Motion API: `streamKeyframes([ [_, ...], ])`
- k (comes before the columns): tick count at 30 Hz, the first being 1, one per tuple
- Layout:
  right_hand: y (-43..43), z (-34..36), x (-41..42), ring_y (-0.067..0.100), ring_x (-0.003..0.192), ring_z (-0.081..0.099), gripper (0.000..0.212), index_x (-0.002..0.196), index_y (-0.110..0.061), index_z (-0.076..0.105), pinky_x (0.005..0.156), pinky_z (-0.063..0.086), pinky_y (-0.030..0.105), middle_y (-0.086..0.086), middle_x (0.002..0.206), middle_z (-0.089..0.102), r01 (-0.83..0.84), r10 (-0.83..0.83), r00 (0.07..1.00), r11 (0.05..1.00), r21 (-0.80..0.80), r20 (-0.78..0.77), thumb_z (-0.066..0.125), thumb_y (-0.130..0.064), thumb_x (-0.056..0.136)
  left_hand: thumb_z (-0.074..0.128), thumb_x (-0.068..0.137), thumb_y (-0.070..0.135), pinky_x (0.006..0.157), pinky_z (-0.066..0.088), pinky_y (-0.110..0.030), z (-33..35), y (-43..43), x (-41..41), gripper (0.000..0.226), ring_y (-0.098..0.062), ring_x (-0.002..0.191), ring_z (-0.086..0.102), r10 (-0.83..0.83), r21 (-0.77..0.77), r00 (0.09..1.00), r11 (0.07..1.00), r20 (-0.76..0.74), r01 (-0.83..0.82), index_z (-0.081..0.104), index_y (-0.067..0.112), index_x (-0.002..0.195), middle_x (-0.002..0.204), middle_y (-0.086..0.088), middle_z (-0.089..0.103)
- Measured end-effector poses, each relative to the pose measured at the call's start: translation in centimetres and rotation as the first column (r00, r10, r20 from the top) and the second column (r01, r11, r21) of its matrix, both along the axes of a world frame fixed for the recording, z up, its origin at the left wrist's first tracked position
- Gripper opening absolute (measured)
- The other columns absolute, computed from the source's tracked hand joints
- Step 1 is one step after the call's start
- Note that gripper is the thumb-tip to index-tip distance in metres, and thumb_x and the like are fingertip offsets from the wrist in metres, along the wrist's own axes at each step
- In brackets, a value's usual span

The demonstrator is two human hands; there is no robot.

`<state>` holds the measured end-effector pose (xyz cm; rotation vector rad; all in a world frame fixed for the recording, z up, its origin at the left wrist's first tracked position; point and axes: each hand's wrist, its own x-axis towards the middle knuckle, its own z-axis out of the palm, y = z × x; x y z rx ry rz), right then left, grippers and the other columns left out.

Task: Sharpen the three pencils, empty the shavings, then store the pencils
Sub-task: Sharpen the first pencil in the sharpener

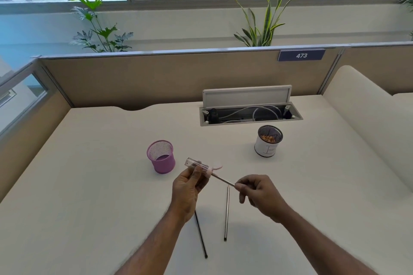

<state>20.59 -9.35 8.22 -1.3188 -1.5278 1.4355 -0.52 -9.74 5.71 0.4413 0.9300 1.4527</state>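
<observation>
Sharpening looks underway: left hand (190, 187) grips the sharpener (197, 165), right hand (260, 194) pinches one pencil (223, 181), two other pencils (226, 212) wait on the desk (89, 185).

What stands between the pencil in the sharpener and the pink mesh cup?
Only the sharpener, held in the left hand, lies between the pencil in the right hand and the pink mesh cup. Nothing else visible does.
</observation>
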Motion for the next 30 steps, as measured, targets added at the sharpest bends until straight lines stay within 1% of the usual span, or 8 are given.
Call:
streamKeyframes([
  [2,0.1,0.0,0.2,0.017,0.046,0.029,0.013,0.083,-0.002,0.067,0.041,0.023,0.02,0.013,0.063,0.067,-0.04,0.029,0.996,0.99,-0.136,-0.082,0.063,-0.011,0.092,0.062,0.085,0.016,0.072,0.058,-0.024,0.1,0.0,-0.1,0.02,-0.018,0.086,0.073,0.01,-0.005,1.0,1.0,-0.003,-0.01,0.07,0.005,0.1,0.093,-0.01,0.076],
  [4,0.0,0.0,-0.1,0.018,0.046,0.034,0.009,0.083,-0.008,0.067,0.041,0.029,0.022,0.005,0.067,0.067,-0.053,0.052,0.999,0.995,-0.08,-0.014,0.07,-0.015,0.088,0.061,0.09,0.013,0.07,0.058,-0.024,0.2,-0.1,-0.1,0.014,-0.017,0.083,0.073,0.04,-0.026,0.999,0.999,-0.024,-0.04,0.069,0.005,0.098,0.091,-0.011,0.075],
  [7,-0.3,-0.4,-0.9,0.01,0.053,0.048,0.019,0.076,-0.02,0.066,0.05,0.043,0.027,-0.008,0.065,0.061,0.034,-0.101,0.971,0.956,0.291,0.218,0.084,-0.015,0.072,0.064,0.089,0.016,0.067,0.057,-0.022,0.5,-0.2,0.3,0.01,-0.015,0.079,0.07,0.104,-0.052,0.991,0.993,-0.088,-0.108,0.065,0.006,0.09,0.087,-0.011,0.073],
  [9,-0.5,-0.9,-1.2,0.01,0.058,0.053,0.02,0.072,-0.019,0.064,0.053,0.047,0.03,-0.009,0.066,0.057,0.01,-0.253,0.907,0.812,0.583,0.337,0.084,-0.013,0.072,0.068,0.085,0.018,0.065,0.055,-0.021,0.6,-0.3,0.8,0.015,-0.017,0.082,0.068,0.15,-0.047,0.983,0.987,-0.105,-0.156,0.063,0.005,0.088,0.085,-0.011,0.07],
  [13,-0.6,-1.8,-0.9,0.018,0.054,0.053,0.015,0.074,-0.014,0.068,0.045,0.045,0.03,-0.004,0.066,0.055,-0.147,-0.352,0.832,0.606,0.782,0.429,0.082,-0.015,0.075,0.066,0.091,0.014,0.063,0.052,-0.017,0.2,-0.5,1.2,0.016,-0.027,0.099,0.065,0.181,-0.07,0.98,0.98,-0.086,-0.188,0.061,-0.001,0.094,0.094,-0.019,0.063],
  [20,-0.5,-1.1,-0.8,0.003,0.054,0.045,0.008,0.076,-0.011,0.072,0.054,0.034,0.015,-0.01,0.062,0.055,-0.123,-0.205,0.903,0.719,0.684,0.378,0.079,-0.013,0.08,0.065,0.089,0.016,0.066,0.056,-0.02,0.7,-0.3,1.0,0.011,-0.015,0.081,0.07,0.131,-0.073,0.991,0.988,-0.04,-0.134,0.067,0.005,0.09,0.086,-0.01,0.073],
  [25,-0.5,-0.5,-0.7,0.009,0.041,0.045,0.019,0.069,-0.014,0.072,0.045,0.038,0.024,-0.001,0.054,0.064,-0.02,-0.02,0.987,0.97,0.243,0.162,0.07,-0.015,0.088,0.064,0.084,0.018,0.069,0.058,-0.022,1.1,-0.2,0.4,0.013,-0.015,0.082,0.073,0.049,-0.029,0.999,0.998,0.004,-0.049,0.071,0.008,0.089,0.085,-0.008,0.076],
  [30,-0.5,-0.1,-0.7,0.011,0.039,0.045,0.011,0.078,-0.018,0.073,0.042,0.038,0.023,0.001,0.063,0.067,-0.05,0.039,0.995,0.991,0.126,0.091,0.082,-0.024,0.077,0.067,0.082,0.02,0.067,0.057,-0.022,1.0,-0.5,0.2,0.011,-0.014,0.08,0.072,0.055,-0.021,0.997,0.998,-0.046,-0.056,0.072,0.01,0.084,0.085,-0.008,0.076],
])
